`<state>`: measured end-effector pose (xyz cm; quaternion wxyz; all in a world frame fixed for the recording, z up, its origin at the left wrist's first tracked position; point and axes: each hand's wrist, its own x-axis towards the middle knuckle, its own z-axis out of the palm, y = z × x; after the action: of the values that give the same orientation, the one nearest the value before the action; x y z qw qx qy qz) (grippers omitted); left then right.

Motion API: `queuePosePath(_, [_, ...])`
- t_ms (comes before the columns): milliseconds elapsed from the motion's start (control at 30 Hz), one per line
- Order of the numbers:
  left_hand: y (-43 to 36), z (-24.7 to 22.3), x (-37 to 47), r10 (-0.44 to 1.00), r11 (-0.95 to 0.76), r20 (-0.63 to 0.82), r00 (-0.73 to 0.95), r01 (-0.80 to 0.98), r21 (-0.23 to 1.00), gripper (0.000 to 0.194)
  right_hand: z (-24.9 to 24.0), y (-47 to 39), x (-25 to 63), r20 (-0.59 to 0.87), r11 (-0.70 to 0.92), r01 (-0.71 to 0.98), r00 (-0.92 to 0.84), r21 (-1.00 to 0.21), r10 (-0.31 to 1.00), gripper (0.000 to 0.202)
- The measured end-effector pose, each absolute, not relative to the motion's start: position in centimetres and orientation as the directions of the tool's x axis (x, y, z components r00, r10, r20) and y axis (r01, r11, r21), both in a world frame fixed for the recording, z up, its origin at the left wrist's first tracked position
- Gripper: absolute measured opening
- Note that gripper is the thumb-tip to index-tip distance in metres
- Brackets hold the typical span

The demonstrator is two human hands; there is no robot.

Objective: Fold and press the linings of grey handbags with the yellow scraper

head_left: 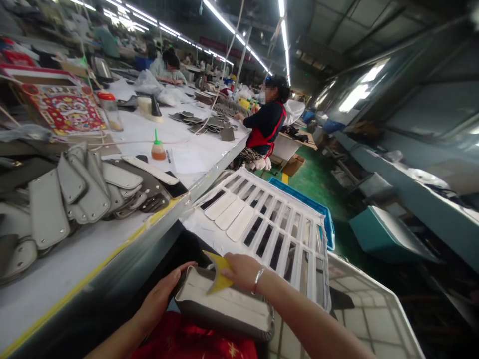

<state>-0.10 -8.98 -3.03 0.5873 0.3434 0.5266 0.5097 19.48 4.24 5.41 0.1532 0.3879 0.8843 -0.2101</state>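
On my lap rests a grey block-like piece [224, 304] with a cream upper face and a dark grey side; its exact kind is unclear. My left hand [164, 294] is against its left end, fingers curving over the far edge and partly hidden. My right hand [241, 271], with a silver bangle on the wrist, pinches a thin yellow card-like piece [220, 274] with a notched end, its lower edge touching the cream face. Just beyond, a white slatted rack [275, 219] carries a few pale rounded strips [226, 214].
Left, a white table [90, 269] with a yellow-taped edge bears heaped grey rounded pieces [90, 189] and a green-tipped glue bottle [158, 147]. A blue crate [329, 219] sits behind the rack, a white crate [377, 304] at right. A co-worker [265, 119] in a red apron works farther along.
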Motion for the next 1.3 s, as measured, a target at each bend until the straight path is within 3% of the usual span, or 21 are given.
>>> queuePosePath(133, [-8.5, -2.9, 0.6, 0.933, 0.301, -0.334, -0.138, -0.211, 0.930, 0.053, 4.7, 5.6, 15.6, -0.313, 0.701, 0.688, -0.718, -0.189, 0.621, 0.026])
queuePosePath(267, [-7.5, -2.6, 1.0, 0.884, 0.352, -0.433, -0.178, -0.359, 0.865, 0.066, 2.9, 6.5, 12.1, -0.085, 0.786, 0.606, -0.795, -0.123, 0.600, 0.044])
queuePosePath(367, [-7.0, -2.7, 0.9, 0.868, 0.353, -0.488, -0.089, -0.581, 0.733, 0.078, 1.4, 7.2, 10.1, 0.036, 0.908, 0.390, -0.916, -0.156, 0.400, 0.048])
queuePosePath(467, [-7.1, -3.5, -0.5, 0.890, 0.352, -0.456, 0.022, -0.668, 0.655, 0.080, 0.6, 7.9, 8.6, 0.122, 0.972, 0.145, -0.978, -0.182, 0.169, 0.048])
queuePosePath(633, [-5.9, -3.8, -4.3, 0.918, 0.396, -0.318, 0.236, -0.525, 0.753, 0.051, 0.1, 9.0, 7.3, 0.146, 0.978, -0.093, -0.987, -0.187, -0.066, 0.044])
queuePosePath(700, [-4.9, -3.0, -4.9, 0.869, 0.486, -0.366, 0.332, -0.440, 0.755, 0.045, 0.0, 9.3, 7.0, 0.169, 0.966, -0.162, -0.977, -0.202, -0.129, 0.043])
queuePosePath(800, [-4.0, -2.1, -4.0, 0.830, 0.547, -0.455, 0.323, -0.311, 0.777, 0.036, -0.2, 9.5, 6.8, 0.180, 0.946, -0.239, -0.963, -0.222, -0.201, 0.040])
queuePosePath(967, [-5.1, -3.3, -1.8, 0.857, 0.515, -0.504, 0.106, -0.139, 0.846, 0.049, 0.0, 9.3, 6.8, 0.107, 0.925, -0.296, -0.955, -0.239, -0.278, 0.030])
queuePosePath(1100, [-5.7, -3.9, -1.3, 0.892, 0.452, -0.449, 0.049, -0.076, 0.889, 0.061, 0.3, 9.1, 7.2, 0.113, 0.913, -0.327, -0.945, -0.246, -0.308, 0.033])
queuePosePath(1300, [-5.2, -3.1, -0.5, 0.869, 0.495, -0.495, -0.004, 0.029, 0.868, 0.069, 0.0, 9.4, 7.6, 0.133, 0.897, -0.353, -0.935, -0.266, -0.328, 0.033])
